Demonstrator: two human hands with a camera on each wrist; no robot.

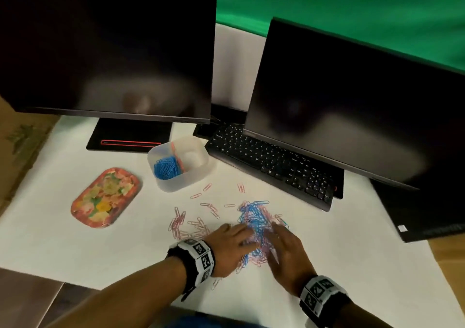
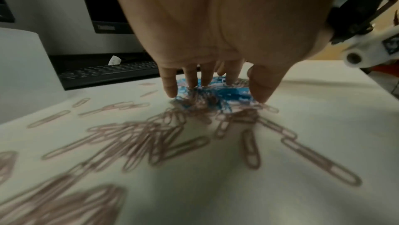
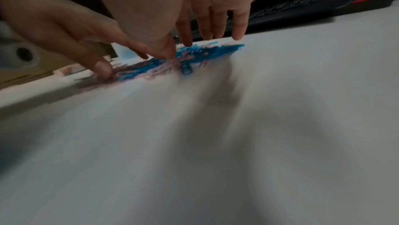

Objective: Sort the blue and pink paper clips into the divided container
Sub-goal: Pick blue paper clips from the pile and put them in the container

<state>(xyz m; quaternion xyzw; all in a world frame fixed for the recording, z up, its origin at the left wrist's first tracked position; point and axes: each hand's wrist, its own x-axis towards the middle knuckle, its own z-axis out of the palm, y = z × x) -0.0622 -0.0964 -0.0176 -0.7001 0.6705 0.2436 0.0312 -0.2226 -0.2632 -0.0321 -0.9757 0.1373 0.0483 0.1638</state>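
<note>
A mixed pile of blue and pink paper clips lies on the white table, also seen as the pile and the pile in the wrist views. My left hand rests on its left side with fingers spread straight. My right hand touches its right side, fingers extended. Loose pink clips are scattered to the left. The translucent divided container stands behind; its left compartment holds blue clips, and the right one looks bare.
A patterned oval tray lies at the left. A black keyboard and two dark monitors stand behind the clips. The table's front edge runs near my wrists.
</note>
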